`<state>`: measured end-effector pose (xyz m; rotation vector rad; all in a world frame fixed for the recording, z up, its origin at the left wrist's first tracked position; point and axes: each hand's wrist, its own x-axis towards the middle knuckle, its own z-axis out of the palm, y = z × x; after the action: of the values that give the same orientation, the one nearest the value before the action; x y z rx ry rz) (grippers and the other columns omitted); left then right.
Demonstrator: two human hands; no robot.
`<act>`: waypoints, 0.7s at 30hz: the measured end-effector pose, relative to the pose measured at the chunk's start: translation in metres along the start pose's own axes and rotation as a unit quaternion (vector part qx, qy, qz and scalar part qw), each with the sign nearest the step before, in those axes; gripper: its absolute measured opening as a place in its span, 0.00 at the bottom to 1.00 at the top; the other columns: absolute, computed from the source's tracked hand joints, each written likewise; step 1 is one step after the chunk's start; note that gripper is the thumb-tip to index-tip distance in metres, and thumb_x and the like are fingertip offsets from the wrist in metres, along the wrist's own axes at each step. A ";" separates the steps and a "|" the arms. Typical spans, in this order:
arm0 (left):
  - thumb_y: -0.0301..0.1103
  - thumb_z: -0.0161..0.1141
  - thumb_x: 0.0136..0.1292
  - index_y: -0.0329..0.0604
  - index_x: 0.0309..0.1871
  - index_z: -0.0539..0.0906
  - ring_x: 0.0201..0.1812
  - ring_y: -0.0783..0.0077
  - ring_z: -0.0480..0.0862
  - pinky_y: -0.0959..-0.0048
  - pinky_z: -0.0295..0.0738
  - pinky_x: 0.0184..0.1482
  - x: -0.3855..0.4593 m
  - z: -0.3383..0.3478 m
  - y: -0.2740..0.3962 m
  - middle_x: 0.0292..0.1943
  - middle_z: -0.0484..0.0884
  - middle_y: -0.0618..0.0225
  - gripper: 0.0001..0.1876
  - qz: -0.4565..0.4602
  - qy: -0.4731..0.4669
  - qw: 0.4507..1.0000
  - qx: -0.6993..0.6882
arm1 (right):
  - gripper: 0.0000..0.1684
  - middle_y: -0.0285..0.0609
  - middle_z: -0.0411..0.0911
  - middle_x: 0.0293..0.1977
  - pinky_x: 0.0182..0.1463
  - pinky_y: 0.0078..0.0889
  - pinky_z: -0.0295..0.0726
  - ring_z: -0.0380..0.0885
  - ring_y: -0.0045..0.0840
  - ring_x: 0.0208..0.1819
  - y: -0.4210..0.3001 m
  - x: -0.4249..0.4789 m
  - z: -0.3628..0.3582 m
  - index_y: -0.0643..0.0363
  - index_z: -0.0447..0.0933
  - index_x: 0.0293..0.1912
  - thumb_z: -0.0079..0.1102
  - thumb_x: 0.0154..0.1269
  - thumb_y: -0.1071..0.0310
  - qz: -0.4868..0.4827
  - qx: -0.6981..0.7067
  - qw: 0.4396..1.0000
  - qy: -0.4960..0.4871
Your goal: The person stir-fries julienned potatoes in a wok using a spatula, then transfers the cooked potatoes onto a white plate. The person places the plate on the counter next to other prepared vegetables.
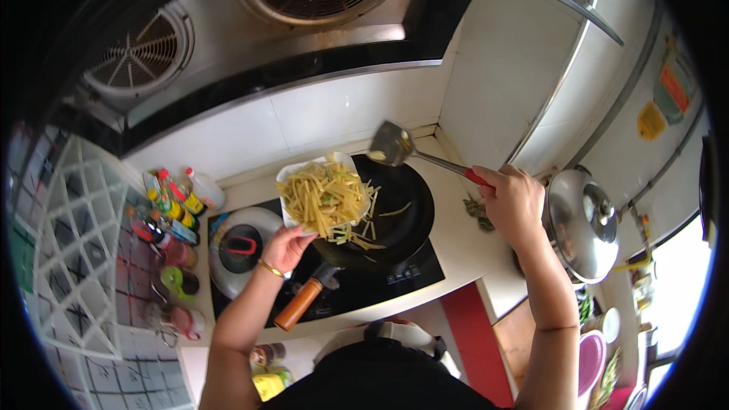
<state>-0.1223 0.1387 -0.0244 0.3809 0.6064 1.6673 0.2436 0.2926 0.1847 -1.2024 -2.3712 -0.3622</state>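
Note:
My left hand (286,250) grips the lower edge of a white dish (289,222) heaped with pale yellow vegetable strips (324,193). The dish is over the left side of a black wok (413,216), and some strips lie in the wok below its right edge. A wooden wok handle (300,303) points towards me. My right hand (510,196) is closed on the red handle of a metal spatula (393,145), held up over the wok's far edge with pale bits stuck on its blade.
The wok stands on a black glass cooktop (370,296), beside a lidded pan (228,265). Bottles (199,191) and jars crowd the left. At right is a large pot with a metal lid (586,222); a dark cloth (479,215) lies nearer. The range hood (273,74) hangs above.

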 end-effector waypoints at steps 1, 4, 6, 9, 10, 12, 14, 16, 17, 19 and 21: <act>0.20 0.54 0.62 0.33 0.58 0.70 0.56 0.60 0.78 0.61 0.74 0.61 0.001 0.002 0.004 0.53 0.78 0.56 0.19 -0.010 -0.002 1.000 -0.001 | 0.09 0.37 0.75 0.26 0.32 0.33 0.76 0.78 0.32 0.31 0.003 0.008 -0.002 0.44 0.83 0.35 0.60 0.52 0.68 0.006 -0.037 0.998 -0.046; 0.20 0.53 0.62 0.33 0.58 0.70 0.55 0.61 0.78 0.63 0.75 0.61 -0.005 0.013 0.010 0.54 0.78 0.57 0.20 0.012 0.010 1.000 0.015 | 0.10 0.38 0.80 0.28 0.36 0.32 0.77 0.81 0.31 0.35 0.007 0.035 0.014 0.43 0.84 0.34 0.57 0.53 0.66 -0.026 -0.151 0.959 -0.239; 0.20 0.53 0.62 0.33 0.59 0.69 0.55 0.61 0.78 0.63 0.75 0.60 -0.007 0.018 0.014 0.54 0.77 0.57 0.20 0.021 0.016 0.999 0.025 | 0.08 0.39 0.82 0.29 0.35 0.30 0.77 0.82 0.32 0.36 0.003 0.046 0.033 0.46 0.84 0.29 0.57 0.49 0.67 -0.051 -0.210 0.926 -0.310; 0.21 0.53 0.63 0.33 0.60 0.68 0.55 0.61 0.78 0.63 0.75 0.60 -0.015 0.019 0.020 0.55 0.77 0.57 0.21 0.032 0.028 0.999 0.034 | 0.06 0.37 0.82 0.30 0.35 0.28 0.75 0.82 0.28 0.35 -0.020 0.056 0.046 0.50 0.83 0.29 0.58 0.52 0.69 -0.113 -0.230 0.899 -0.354; 0.21 0.52 0.63 0.33 0.60 0.68 0.55 0.61 0.78 0.63 0.75 0.60 -0.018 0.020 0.022 0.55 0.77 0.57 0.21 0.034 0.032 0.998 0.037 | 0.06 0.37 0.82 0.30 0.35 0.28 0.75 0.82 0.27 0.35 -0.025 0.059 0.054 0.50 0.83 0.29 0.58 0.52 0.68 -0.127 -0.228 0.899 -0.352; 0.22 0.52 0.63 0.32 0.60 0.68 0.56 0.61 0.78 0.63 0.75 0.60 -0.024 0.021 0.024 0.55 0.77 0.57 0.21 0.040 0.039 0.998 0.043 | 0.05 0.37 0.83 0.29 0.33 0.30 0.76 0.82 0.30 0.34 -0.028 0.067 0.078 0.50 0.83 0.28 0.59 0.52 0.66 -0.121 -0.200 0.910 -0.342; 0.22 0.52 0.63 0.32 0.61 0.67 0.56 0.62 0.78 0.63 0.74 0.60 -0.026 0.021 0.027 0.55 0.77 0.57 0.22 0.041 0.040 0.997 0.053 | 0.07 0.36 0.82 0.30 0.34 0.29 0.76 0.81 0.30 0.36 -0.021 0.067 0.116 0.44 0.84 0.33 0.60 0.53 0.64 -0.105 -0.179 0.922 -0.326; 0.22 0.52 0.63 0.33 0.61 0.67 0.56 0.62 0.78 0.63 0.74 0.60 -0.028 0.024 0.029 0.55 0.77 0.57 0.22 0.045 0.041 0.997 0.054 | 0.09 0.34 0.81 0.32 0.38 0.29 0.75 0.81 0.28 0.39 -0.021 0.064 0.134 0.40 0.83 0.36 0.57 0.56 0.65 -0.167 -0.138 0.927 -0.306; 0.22 0.53 0.63 0.33 0.61 0.67 0.56 0.62 0.78 0.63 0.74 0.60 -0.030 0.026 0.029 0.55 0.77 0.56 0.22 0.046 0.040 0.997 0.054 | 0.11 0.33 0.81 0.33 0.40 0.29 0.74 0.80 0.28 0.41 -0.018 0.063 0.141 0.38 0.82 0.37 0.55 0.57 0.66 -0.196 -0.118 0.927 -0.295; 0.21 0.52 0.62 0.33 0.61 0.68 0.57 0.61 0.78 0.62 0.74 0.61 -0.040 0.027 0.034 0.55 0.77 0.57 0.22 0.054 0.056 0.995 0.060 | 0.13 0.30 0.79 0.34 0.48 0.29 0.70 0.77 0.25 0.47 -0.021 0.072 0.136 0.31 0.81 0.40 0.55 0.59 0.64 -0.212 -0.151 0.925 -0.278; 0.21 0.52 0.62 0.33 0.60 0.68 0.57 0.60 0.78 0.61 0.74 0.61 -0.047 0.021 0.037 0.55 0.77 0.57 0.21 0.061 0.067 0.994 0.064 | 0.13 0.29 0.78 0.35 0.51 0.29 0.68 0.75 0.23 0.49 -0.012 0.089 0.128 0.31 0.81 0.40 0.55 0.60 0.64 -0.231 -0.174 0.930 -0.225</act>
<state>-0.1319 0.0927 0.0183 0.4065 0.8061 1.7859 0.1525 0.4016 0.1197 -0.9205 -3.0975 -0.7553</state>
